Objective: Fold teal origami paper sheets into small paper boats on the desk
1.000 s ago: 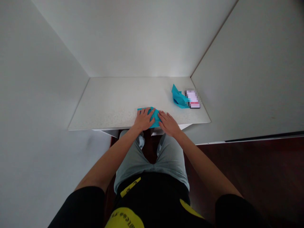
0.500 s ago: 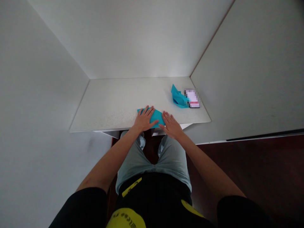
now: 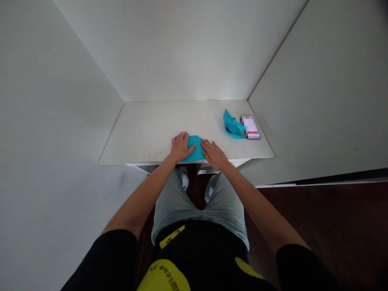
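Observation:
A folded sheet of turquoise paper (image 3: 195, 150) lies flat at the front edge of the white desk (image 3: 151, 121). My left hand (image 3: 181, 148) rests on its left side, fingers stretched forward and thumb reaching across the paper. On the right side of the sheet lies my right hand (image 3: 214, 154), palm down with fingers extended toward the left. Both hands cover the sheet's outer parts, so those ends are hidden. Neither hand is closed around anything.
At the desk's right end sits a folded turquoise paper shape (image 3: 233, 126), its pointed tip up. It touches or overlaps a blurred phone-like object (image 3: 251, 128). White walls enclose the desk at the left and back, with a pale panel (image 3: 321, 101) at the right.
My left hand has shifted toward the left side of the paper, its fingers closer together, uncovering more of the sheet's middle. My right hand is turned more to the left. The view has shifted slightly.

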Motion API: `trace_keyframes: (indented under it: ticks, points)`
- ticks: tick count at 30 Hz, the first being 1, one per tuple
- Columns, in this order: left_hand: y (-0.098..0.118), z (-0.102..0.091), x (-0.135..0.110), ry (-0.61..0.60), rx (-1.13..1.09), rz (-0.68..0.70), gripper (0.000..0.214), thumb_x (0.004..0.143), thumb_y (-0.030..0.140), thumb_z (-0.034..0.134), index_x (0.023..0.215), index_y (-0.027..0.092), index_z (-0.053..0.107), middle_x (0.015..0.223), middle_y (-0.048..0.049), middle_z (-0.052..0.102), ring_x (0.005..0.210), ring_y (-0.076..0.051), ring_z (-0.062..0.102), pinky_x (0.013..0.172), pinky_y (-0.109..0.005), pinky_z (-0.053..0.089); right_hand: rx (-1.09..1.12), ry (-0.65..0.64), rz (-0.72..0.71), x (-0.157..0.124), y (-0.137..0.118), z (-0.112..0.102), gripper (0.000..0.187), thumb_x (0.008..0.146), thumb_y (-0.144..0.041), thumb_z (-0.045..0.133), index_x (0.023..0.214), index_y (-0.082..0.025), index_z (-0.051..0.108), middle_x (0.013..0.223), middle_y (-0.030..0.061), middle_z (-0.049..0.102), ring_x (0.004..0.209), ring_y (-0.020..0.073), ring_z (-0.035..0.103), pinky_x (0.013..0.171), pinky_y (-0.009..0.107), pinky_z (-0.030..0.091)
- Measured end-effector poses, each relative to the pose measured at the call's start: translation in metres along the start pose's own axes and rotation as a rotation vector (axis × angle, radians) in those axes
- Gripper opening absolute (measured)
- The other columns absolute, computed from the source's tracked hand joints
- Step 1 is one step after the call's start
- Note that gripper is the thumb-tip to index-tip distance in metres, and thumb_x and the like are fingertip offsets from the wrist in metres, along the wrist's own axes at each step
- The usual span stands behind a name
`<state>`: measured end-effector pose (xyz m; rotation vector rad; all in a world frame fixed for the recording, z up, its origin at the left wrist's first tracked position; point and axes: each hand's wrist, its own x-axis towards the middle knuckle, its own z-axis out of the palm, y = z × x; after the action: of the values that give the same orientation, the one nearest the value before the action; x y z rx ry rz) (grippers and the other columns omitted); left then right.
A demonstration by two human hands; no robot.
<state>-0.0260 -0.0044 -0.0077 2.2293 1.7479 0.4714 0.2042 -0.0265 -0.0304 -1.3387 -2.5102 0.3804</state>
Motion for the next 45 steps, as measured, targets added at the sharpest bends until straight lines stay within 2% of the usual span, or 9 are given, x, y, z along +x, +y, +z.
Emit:
trace_keyframes:
  ticks: [4,9,14,17,24,28,35,39,45]
  points:
    - [-0.014,-0.017,0.003,0.039,0.055,-0.168,0.067,0.090,0.057,0.077,0.141,0.018,0.059,0.154,-0.0202,0.055,0.145,-0.039,0.048,0.121,-0.052,0.035,-0.055,0.029,-0.027,-0.004,0.001,0.004,0.066,0.116,-0.044,0.031,0.169,-0.007,0.041,0.178,0.0187,0.035,0.167,0.0330,0.032,0.137,0.059,0.024]
    - [-0.010,-0.031,0.019,-0.005,-0.082,-0.260,0.047,0.088,0.047,0.083,0.122,0.021,0.063,0.135,-0.0142,0.069,0.133,-0.035,0.060,0.117,-0.053,0.040,-0.073,0.043,-0.033,-0.009,0.001,0.004,0.066,0.116,-0.045,0.030,0.171,-0.010,0.038,0.178,0.0171,0.035,0.167,0.0320,0.033,0.137,0.059,0.025]
    - [-0.001,-0.031,0.024,0.010,-0.517,-0.184,0.045,0.095,0.041,0.076,0.132,0.020,0.062,0.126,-0.0114,0.077,0.114,-0.025,0.074,0.102,-0.041,0.057,-0.054,0.053,-0.019,-0.008,0.001,0.004,0.065,0.115,-0.045,0.033,0.171,-0.013,0.039,0.178,0.0155,0.036,0.167,0.0307,0.032,0.138,0.059,0.023]
    - [0.007,-0.020,0.010,-0.037,-0.634,-0.089,0.043,0.106,0.046,0.060,0.139,0.019,0.064,0.129,-0.0123,0.079,0.116,-0.025,0.076,0.103,-0.041,0.059,-0.026,0.041,-0.003,-0.008,0.001,0.004,0.064,0.115,-0.042,0.033,0.171,-0.011,0.040,0.177,0.0159,0.038,0.167,0.0303,0.032,0.138,0.059,0.023]
    - [0.028,0.015,-0.045,-0.024,-0.094,0.259,0.054,0.113,0.042,0.043,0.155,0.013,0.058,0.165,-0.0179,0.056,0.159,-0.029,0.047,0.134,-0.049,0.036,-0.011,0.018,0.006,-0.007,0.000,0.001,0.064,0.111,-0.033,0.035,0.171,-0.011,0.039,0.179,0.0143,0.035,0.168,0.0277,0.030,0.139,0.057,0.021]
    - [0.040,0.022,-0.058,0.001,0.091,0.243,0.057,0.113,0.040,0.041,0.162,0.014,0.051,0.173,-0.0143,0.046,0.165,-0.030,0.037,0.138,-0.053,0.027,0.003,0.015,0.013,-0.007,0.000,0.002,0.065,0.110,-0.032,0.035,0.170,-0.010,0.040,0.179,0.0145,0.035,0.168,0.0280,0.030,0.139,0.058,0.021]
    - [0.060,0.030,-0.063,0.049,0.185,0.167,0.058,0.110,0.035,0.043,0.162,0.011,0.052,0.176,-0.0180,0.040,0.167,-0.035,0.031,0.138,-0.059,0.025,0.066,0.041,0.067,-0.003,-0.003,0.001,0.061,0.112,-0.037,0.031,0.166,-0.016,0.049,0.174,0.0139,0.045,0.165,0.0284,0.036,0.138,0.062,0.021]
    - [0.060,0.037,-0.065,0.068,0.178,0.188,0.060,0.110,0.038,0.045,0.160,0.007,0.053,0.175,-0.0217,0.040,0.168,-0.035,0.030,0.137,-0.057,0.027,0.067,0.056,0.077,0.014,-0.007,-0.007,0.061,0.115,-0.044,0.027,0.161,-0.016,0.057,0.168,0.0147,0.054,0.161,0.0283,0.044,0.138,0.061,0.018]
    - [0.046,0.037,-0.060,0.054,0.153,0.219,0.064,0.110,0.043,0.045,0.160,0.004,0.049,0.166,-0.0258,0.051,0.164,-0.033,0.040,0.136,-0.055,0.030,0.062,-0.111,-0.003,0.048,-0.006,-0.008,0.065,0.115,-0.047,0.023,0.168,-0.018,0.048,0.176,0.0111,0.042,0.167,0.0265,0.032,0.139,0.058,0.018]
